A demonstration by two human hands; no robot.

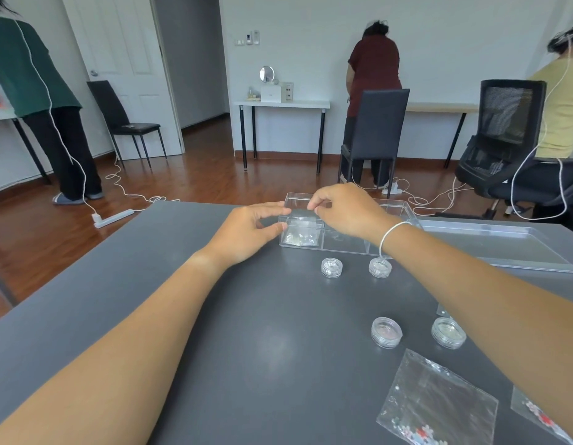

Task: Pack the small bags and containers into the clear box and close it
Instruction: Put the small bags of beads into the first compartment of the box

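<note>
A clear divided box (343,244) stands at the far edge of the grey table. A small clear bag (303,231) with pale beads stands in its left compartment. My right hand (339,210) pinches the bag's top edge. My left hand (250,231) rests against the box's left wall, thumb at the bag's corner. Several small round clear containers sit on the table: two near the box (331,267) (380,267), two closer to me (386,332) (448,332). Two more bags lie at the near right (439,399) (535,412).
The box's clear lid (503,248) lies flat to the right of the box. The grey table (214,316) ends just behind the box. Beyond it are chairs, cables on the wood floor and three people standing at other tables.
</note>
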